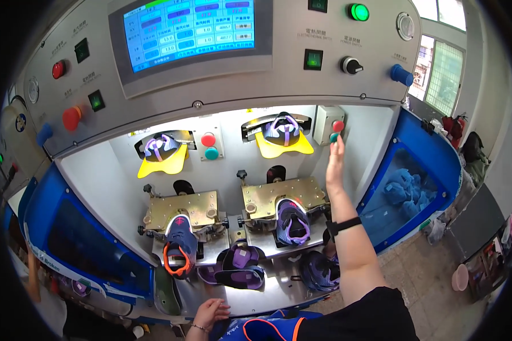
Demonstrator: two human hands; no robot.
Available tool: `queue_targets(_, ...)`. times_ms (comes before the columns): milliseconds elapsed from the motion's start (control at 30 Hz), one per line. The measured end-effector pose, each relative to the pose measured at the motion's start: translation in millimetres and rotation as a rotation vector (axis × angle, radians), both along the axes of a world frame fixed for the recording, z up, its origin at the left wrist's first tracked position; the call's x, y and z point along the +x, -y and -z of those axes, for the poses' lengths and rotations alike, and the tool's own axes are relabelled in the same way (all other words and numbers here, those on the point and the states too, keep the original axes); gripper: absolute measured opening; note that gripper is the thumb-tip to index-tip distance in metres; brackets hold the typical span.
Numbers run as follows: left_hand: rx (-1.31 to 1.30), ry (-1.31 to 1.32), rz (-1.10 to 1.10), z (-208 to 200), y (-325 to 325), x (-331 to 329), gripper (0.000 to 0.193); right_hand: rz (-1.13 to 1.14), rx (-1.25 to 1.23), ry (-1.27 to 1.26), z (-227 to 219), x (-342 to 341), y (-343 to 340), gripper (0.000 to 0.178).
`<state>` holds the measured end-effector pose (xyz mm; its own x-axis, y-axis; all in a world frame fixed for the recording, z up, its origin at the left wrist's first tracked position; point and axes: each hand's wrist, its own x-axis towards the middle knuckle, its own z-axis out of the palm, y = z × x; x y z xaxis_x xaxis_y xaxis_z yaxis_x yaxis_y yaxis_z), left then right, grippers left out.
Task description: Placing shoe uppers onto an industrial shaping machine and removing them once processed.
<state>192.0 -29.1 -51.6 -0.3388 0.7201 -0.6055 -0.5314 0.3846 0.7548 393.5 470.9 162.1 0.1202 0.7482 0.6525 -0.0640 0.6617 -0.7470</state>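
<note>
My right hand (336, 165) reaches up at the right side of the machine bay, fingers stretched out, fingertips at the green button (334, 137) below a red one (338, 125). Whether they press it I cannot tell. My left hand (212, 312) rests low by the front edge of the metal ledge (279, 290), fingers loosely bent with nothing visible in them. Beyond it, a navy shoe upper with orange collar (179, 247) sits at the left brass plate (185, 209). A navy-and-purple shoe upper (293, 223) sits at the right brass plate (267, 198).
Two more uppers (162, 148) (283, 131) sit on yellow pads at the bay's back. Purple-lined uppers (242, 267) and a dark upper (320, 270) lie on the ledge. Above are a screen (190, 34) and switches. Blue side panels (424, 165) flank the bay.
</note>
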Motion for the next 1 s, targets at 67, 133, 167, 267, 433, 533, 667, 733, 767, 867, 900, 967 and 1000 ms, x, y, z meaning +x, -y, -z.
queue_targets(67, -0.023, 0.025, -0.021, -1, -6, 10, 0.023, -0.071, -0.115, -0.042, -3, 3, 42, 0.050)
queue_targets(133, -0.002, 0.004, -0.013, 3, -10, 20, 0.022, -0.162, -0.246, -0.064, 1, 2, 92, 0.045)
queue_targets(167, 0.019, 0.000, -0.001, 5, -16, 22, 0.021, -0.251, -0.170, -0.005, 7, 4, 122, 0.038)
queue_targets(267, 0.086, -0.087, 0.019, 16, -27, 21, 0.018, -0.640, -0.167, 0.131, 44, 6, 197, 0.028)
queue_targets(433, -0.115, -0.160, 0.003, -6, -37, 30, 0.025, -0.925, -0.306, 0.512, 126, 9, 260, 0.023)
queue_targets(533, -0.184, -0.160, -0.047, -1, -18, 38, 0.025, -0.969, -0.459, 0.609, 172, 3, 272, 0.015)
queue_targets(667, -0.190, -0.136, -0.104, 7, 10, 42, 0.025, -0.657, -0.141, 0.830, 198, -8, 267, 0.035)
queue_targets(733, -0.208, -0.121, -0.131, 9, 18, 38, 0.026, -0.584, -0.257, 0.882, 214, -17, 262, 0.057)
queue_targets(767, -0.195, -0.123, -0.139, 9, 20, 35, 0.026, -0.597, -0.379, 0.967, 226, -24, 255, 0.066)
queue_targets(867, -0.154, -0.142, -0.112, 3, 20, 23, 0.027, -0.840, -0.901, 0.842, 247, -40, 248, 0.078)
queue_targets(900, -0.110, -0.137, -0.085, 5, 21, 16, 0.036, -0.831, -0.888, 0.816, 261, -42, 249, 0.074)
queue_targets(967, -0.107, -0.138, -0.080, 0, 18, 2, 0.039, -0.782, -0.825, 0.796, 271, -44, 262, 0.061)
queue_targets(1000, -0.118, -0.131, -0.094, -1, 21, -4, 0.042, -0.767, -0.792, 0.855, 263, -45, 274, 0.057)
